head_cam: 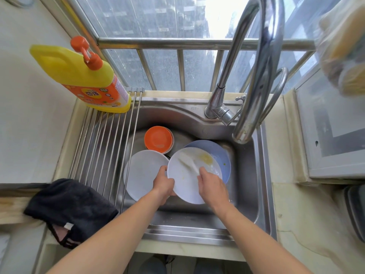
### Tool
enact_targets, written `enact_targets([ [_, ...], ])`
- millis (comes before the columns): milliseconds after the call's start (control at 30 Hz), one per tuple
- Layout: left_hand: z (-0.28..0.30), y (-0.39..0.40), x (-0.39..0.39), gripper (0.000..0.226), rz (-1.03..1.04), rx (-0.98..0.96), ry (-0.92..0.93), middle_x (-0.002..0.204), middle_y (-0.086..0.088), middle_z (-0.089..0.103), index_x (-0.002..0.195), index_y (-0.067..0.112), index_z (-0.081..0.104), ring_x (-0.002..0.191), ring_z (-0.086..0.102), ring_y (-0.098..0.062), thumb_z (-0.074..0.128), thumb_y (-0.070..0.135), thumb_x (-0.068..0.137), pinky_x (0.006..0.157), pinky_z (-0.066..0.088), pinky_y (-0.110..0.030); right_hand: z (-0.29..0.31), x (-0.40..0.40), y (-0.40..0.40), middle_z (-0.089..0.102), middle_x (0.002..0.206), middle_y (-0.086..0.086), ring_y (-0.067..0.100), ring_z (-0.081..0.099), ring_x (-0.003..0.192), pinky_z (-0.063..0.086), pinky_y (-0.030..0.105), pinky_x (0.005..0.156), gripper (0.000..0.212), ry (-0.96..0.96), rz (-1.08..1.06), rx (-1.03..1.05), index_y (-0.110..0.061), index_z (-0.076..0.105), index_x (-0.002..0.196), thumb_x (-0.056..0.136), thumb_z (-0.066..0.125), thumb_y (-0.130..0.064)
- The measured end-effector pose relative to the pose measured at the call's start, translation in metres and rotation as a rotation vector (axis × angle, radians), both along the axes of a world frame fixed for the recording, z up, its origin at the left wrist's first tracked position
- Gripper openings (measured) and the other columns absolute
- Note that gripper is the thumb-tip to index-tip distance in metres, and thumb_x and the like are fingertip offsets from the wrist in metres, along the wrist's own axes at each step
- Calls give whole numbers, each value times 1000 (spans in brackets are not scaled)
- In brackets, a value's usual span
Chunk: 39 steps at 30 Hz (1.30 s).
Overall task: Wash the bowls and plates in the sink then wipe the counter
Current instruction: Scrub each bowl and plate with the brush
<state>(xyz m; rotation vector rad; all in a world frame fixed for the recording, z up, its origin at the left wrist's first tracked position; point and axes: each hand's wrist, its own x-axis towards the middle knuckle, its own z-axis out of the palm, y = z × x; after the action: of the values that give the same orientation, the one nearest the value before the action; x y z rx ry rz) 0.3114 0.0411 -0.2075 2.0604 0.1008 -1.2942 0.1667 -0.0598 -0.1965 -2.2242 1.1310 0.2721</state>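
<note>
An orange bowl (158, 139) sits at twelve o'clock from two white plates (145, 173). A yellow-smeared white plate (189, 175) overlaps a blue plate (221, 155). The bottle (83, 76) is yellow, capped orange.

Both forearms bare to the frame edge; no sleeves, watch, rings or gloves visible. Left hand (164, 185) and right hand (212, 186) uncovered, nails short where seen. At the bottom edge, dark grey-blue trousers (152, 266) partly visible, detail unclear.

The blue plate (219, 155) at 3 o'clock hides mostly under the white plate (189, 178). The bag (341, 46) at 2 o'clock is blurry and cut off.
</note>
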Motion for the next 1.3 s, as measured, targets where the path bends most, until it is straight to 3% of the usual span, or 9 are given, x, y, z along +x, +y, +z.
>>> enact_targets([
  [67,0,1,0,49,-8,14,-7,126,-5,53,127,34,44,113,55,-34,48,0,91,71,64,-51,-1,1,0,65,87,11,36,57,75,45,38,61,4,-32,3,0,-24,38,103,104,41,-27],
  [200,-1,3,-2,51,-16,24,-3,127,-4,51,128,36,42,115,55,-34,49,0,93,73,64,-50,-5,-1,-6,67,90,11,36,64,84,45,38,65,26,6,-286,-76,-18,50,129,105,42,-23],
  [367,-1,0,-3,50,3,36,-12,126,-4,53,127,37,43,113,56,-32,51,1,94,70,64,-49,0,3,4,61,84,11,32,49,73,35,35,63,7,-107,-45,31,-21,41,99,105,43,-25],
  [500,-1,2,-1,52,5,31,0,127,-5,52,125,37,43,114,55,-36,47,-3,92,72,63,-52,-8,-7,-7,64,91,16,35,54,77,37,35,65,19,-10,-469,-3,-12,52,117,105,41,-20],
  [700,2,-2,-1,48,7,19,-16,124,-6,54,124,34,44,112,58,-34,47,-3,93,71,64,-50,1,-2,3,52,68,-1,23,51,70,37,35,60,15,-211,-193,301,-16,49,90,102,49,-26],
  [933,3,1,-2,49,55,11,-13,128,-7,49,126,32,42,113,57,-37,45,-5,94,74,63,-50,-7,-11,-7,59,85,15,37,54,80,38,36,65,18,-74,-612,184,-10,45,91,104,43,-22],
  [1100,6,-6,-7,48,47,-12,-65,123,-6,54,123,35,42,109,58,-33,47,-2,92,70,64,-48,-3,-3,8,56,73,5,29,52,71,38,34,62,19,-184,-523,334,-13,47,87,102,47,-25],
  [1233,9,-3,-3,46,-7,-20,-84,117,-3,58,124,36,44,106,59,-29,50,2,94,72,64,-48,-1,-5,8,51,58,-2,14,42,53,35,24,48,22,-284,-435,655,-19,48,82,101,51,-30],
  [1300,8,1,1,48,-35,-25,-82,118,-5,58,124,36,44,107,58,-30,50,0,92,73,64,-50,-8,-9,3,51,56,-3,16,42,53,35,27,52,22,-265,-444,620,-20,48,81,99,52,-31],
])
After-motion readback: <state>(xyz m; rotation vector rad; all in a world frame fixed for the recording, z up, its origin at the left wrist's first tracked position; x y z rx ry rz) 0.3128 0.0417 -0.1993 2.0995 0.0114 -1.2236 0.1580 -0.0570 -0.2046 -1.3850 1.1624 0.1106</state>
